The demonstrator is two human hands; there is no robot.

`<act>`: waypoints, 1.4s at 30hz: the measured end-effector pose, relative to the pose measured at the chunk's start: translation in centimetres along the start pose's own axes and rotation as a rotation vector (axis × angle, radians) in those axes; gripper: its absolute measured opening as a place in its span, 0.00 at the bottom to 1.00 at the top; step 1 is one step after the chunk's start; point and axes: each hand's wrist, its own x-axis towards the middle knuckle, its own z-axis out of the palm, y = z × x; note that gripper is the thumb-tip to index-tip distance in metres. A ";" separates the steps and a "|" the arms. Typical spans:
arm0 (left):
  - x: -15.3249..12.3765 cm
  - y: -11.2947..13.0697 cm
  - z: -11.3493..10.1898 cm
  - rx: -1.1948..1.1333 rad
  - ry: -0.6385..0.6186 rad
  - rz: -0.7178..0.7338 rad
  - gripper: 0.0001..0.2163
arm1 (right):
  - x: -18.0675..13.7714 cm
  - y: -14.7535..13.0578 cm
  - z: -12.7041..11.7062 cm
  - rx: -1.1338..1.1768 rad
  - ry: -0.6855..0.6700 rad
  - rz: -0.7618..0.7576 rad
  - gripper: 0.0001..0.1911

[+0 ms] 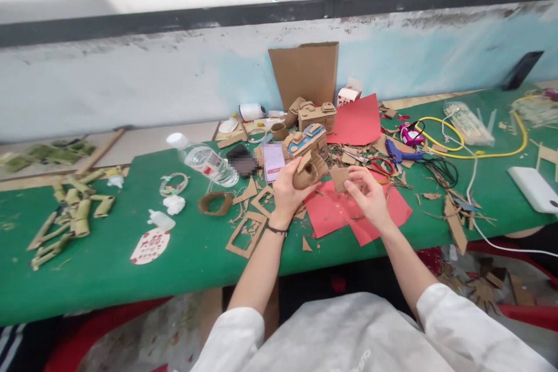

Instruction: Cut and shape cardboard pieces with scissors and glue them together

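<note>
My left hand is closed around a small hollow cardboard model, whose round opening faces me. Between the thumb and fingers of my right hand is a small square cardboard piece, held just to the right of the model without touching it. Sheets of red paper lie beneath both hands. A phone with a lit screen rests behind my left hand. Red-handled scissors and a blue glue gun lie beyond my right hand.
Finished cardboard models stand at the back before an upright cardboard sheet. A water bottle lies left of them, and cut bamboo pieces farther left. A yellow cable and a white power bank are on the right.
</note>
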 end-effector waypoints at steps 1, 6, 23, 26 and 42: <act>0.1 0.0 -0.1 0.006 -0.024 0.017 0.42 | 0.3 -0.2 0.2 -0.020 -0.023 -0.031 0.15; 0.5 0.5 -0.4 -0.001 -0.134 0.113 0.40 | 1.7 -0.6 1.2 -0.196 -0.093 -0.092 0.12; 0.1 0.0 -0.2 -0.079 -0.016 -0.079 0.41 | 5.4 5.0 -10.0 -0.897 0.154 0.086 0.23; 0.0 0.1 -0.1 -0.092 -0.036 -0.074 0.41 | 7.3 6.5 -10.1 -1.103 -0.014 -0.064 0.22; 0.1 0.6 -0.2 -0.121 -0.115 -0.111 0.43 | 12.4 8.4 -6.7 -1.213 -0.307 -0.067 0.30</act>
